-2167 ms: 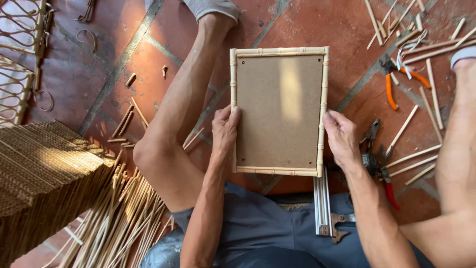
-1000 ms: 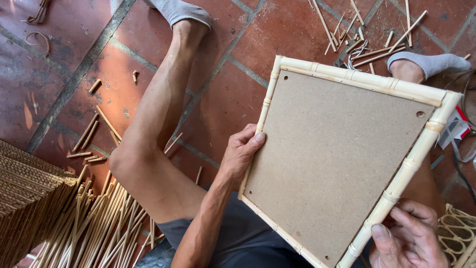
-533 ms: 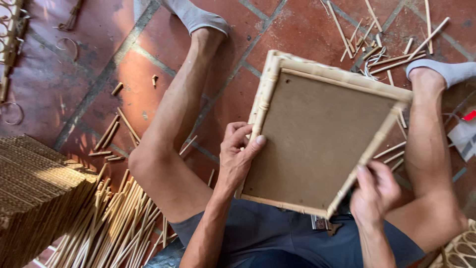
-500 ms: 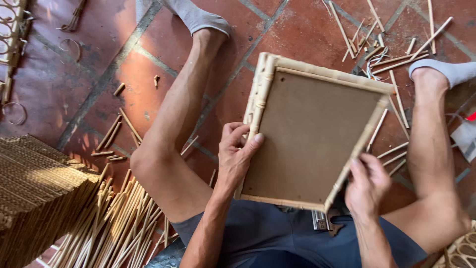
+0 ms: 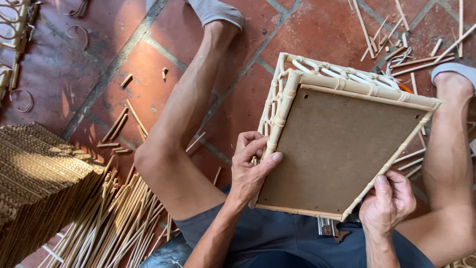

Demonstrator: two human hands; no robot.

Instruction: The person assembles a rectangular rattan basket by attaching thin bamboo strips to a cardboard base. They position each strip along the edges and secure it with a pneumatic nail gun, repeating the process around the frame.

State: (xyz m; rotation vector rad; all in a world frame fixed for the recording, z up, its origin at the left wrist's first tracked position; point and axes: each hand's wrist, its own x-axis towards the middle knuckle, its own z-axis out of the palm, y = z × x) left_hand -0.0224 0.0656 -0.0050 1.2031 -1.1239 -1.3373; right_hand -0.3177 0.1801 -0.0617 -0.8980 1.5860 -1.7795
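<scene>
A square rattan tray (image 5: 342, 149) with a brown board bottom and pale cane rims is held tilted over my lap, its underside facing me. My left hand (image 5: 250, 166) grips the tray's left rim, thumb pressed on the board. My right hand (image 5: 389, 201) clasps the lower right rim near the corner. Looped cane sides show along the tray's far and left edges. My bare legs stretch out on either side of it on the red tile floor.
A stack of woven mats (image 5: 37, 173) lies at the left. Loose cane sticks (image 5: 119, 218) are heaped beside my left thigh. More cane offcuts (image 5: 411, 44) litter the tiles at the top right. A metal part (image 5: 327, 227) peeks out under the tray.
The tray has been turned and tipped further, so its looped cane sides now show at the far edge. My right hand slid to the lower right rim; my left hand stayed on the left rim.
</scene>
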